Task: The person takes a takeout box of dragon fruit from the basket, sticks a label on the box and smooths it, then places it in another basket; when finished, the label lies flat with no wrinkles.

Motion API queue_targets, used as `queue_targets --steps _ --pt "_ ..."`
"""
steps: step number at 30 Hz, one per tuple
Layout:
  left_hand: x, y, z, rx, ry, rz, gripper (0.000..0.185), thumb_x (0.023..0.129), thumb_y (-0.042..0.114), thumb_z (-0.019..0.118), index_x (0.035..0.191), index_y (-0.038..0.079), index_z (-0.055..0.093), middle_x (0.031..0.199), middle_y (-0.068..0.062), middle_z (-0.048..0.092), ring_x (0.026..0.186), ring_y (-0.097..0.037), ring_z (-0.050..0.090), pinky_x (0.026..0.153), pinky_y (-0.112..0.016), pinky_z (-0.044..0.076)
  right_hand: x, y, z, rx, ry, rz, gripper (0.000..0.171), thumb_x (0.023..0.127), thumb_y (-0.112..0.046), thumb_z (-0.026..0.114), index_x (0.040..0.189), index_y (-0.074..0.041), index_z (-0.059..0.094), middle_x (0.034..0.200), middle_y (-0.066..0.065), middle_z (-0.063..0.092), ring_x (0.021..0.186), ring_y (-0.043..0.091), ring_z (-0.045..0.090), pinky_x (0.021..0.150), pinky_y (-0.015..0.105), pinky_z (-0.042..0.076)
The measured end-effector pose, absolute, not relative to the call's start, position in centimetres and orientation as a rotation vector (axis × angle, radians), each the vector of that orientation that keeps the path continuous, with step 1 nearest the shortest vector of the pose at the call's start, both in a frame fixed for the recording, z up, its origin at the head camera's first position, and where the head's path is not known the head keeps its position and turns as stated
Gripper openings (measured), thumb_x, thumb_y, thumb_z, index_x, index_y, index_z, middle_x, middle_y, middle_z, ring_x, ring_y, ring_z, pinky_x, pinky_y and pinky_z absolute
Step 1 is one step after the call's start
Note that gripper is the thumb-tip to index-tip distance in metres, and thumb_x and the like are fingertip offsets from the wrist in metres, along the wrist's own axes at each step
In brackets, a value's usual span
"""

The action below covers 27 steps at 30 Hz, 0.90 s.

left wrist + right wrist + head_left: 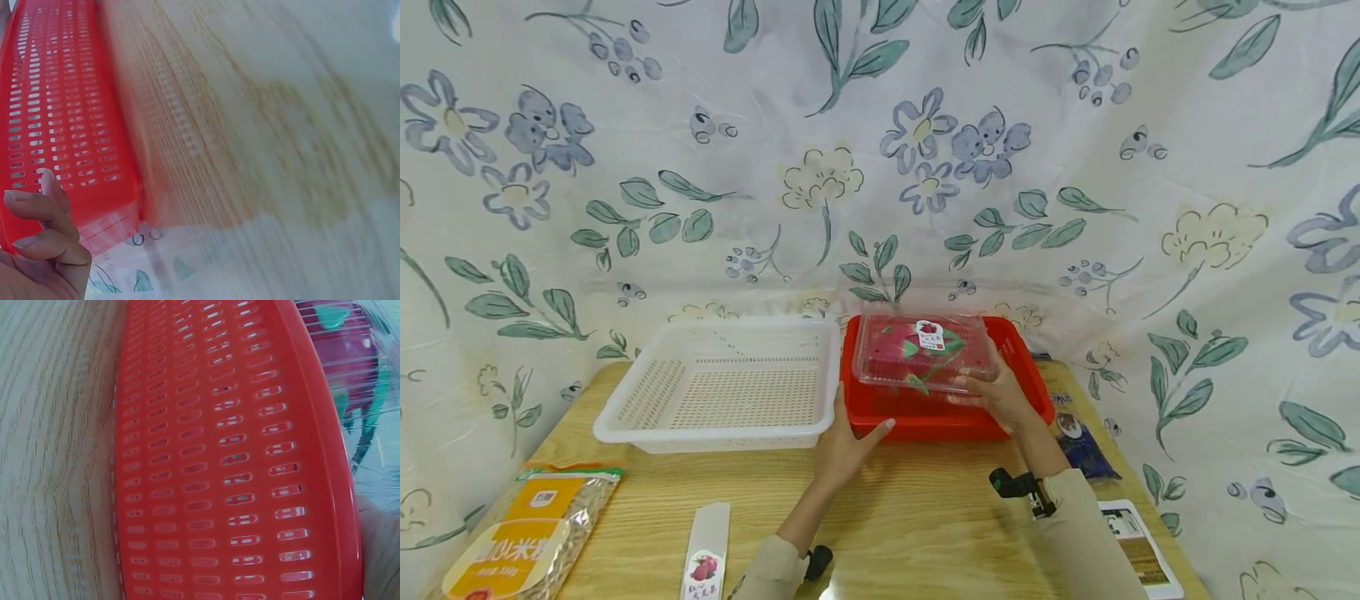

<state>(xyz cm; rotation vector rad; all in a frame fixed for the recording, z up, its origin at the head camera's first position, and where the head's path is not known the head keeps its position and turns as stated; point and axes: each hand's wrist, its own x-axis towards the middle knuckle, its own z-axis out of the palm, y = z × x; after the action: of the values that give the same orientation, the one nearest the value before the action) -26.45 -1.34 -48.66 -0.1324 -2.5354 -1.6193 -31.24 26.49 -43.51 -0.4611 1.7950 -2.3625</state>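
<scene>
A clear plastic box holding a pink dragon fruit [921, 350] [350, 375] sits over the red slotted basket [880, 408] [62, 125] [219, 456] at the back middle of the wooden table. My right hand [992, 392] grips the box at its near right edge, fingers on the lid. My left hand [850, 433] rests against the red basket's front left corner, its fingers [44, 219] fairly straight and the thumb lying along the front wall. A white slotted basket [722, 383] stands empty just left of the red one, touching it.
A bag of grain with an orange label [527, 533] lies at the front left. A paper sleeve with a fruit picture [707, 550] lies beside it. A dark blue packet [1075, 433] and a printed card [1135, 542] lie at the right edge. Floral cloth hangs behind.
</scene>
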Motion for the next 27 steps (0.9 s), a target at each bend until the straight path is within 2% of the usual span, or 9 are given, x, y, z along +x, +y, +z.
queue_targets --steps 14,27 --pt "-26.6 -1.4 -48.9 -0.137 -2.545 -1.602 0.109 0.081 0.06 0.072 0.16 0.019 0.009 0.149 -0.009 0.049 0.125 -0.031 0.056 0.097 -0.056 0.049 -31.9 26.6 -43.5 -0.385 1.89 -2.295 0.082 0.098 -0.004 0.058 0.158 -0.037 0.013 0.146 0.01 0.042 0.122 0.027 0.057 0.084 0.049 0.055" --pt "-26.5 -1.4 -48.8 -0.123 -2.546 -1.586 0.109 0.081 0.058 0.073 0.16 0.016 0.01 0.148 -0.012 0.049 0.125 -0.034 0.056 0.094 -0.055 0.051 -32.9 26.8 -43.7 -0.415 1.94 -2.214 0.083 0.098 -0.002 0.057 0.158 -0.036 0.012 0.14 0.011 0.05 0.115 0.027 0.063 0.083 0.051 0.055"
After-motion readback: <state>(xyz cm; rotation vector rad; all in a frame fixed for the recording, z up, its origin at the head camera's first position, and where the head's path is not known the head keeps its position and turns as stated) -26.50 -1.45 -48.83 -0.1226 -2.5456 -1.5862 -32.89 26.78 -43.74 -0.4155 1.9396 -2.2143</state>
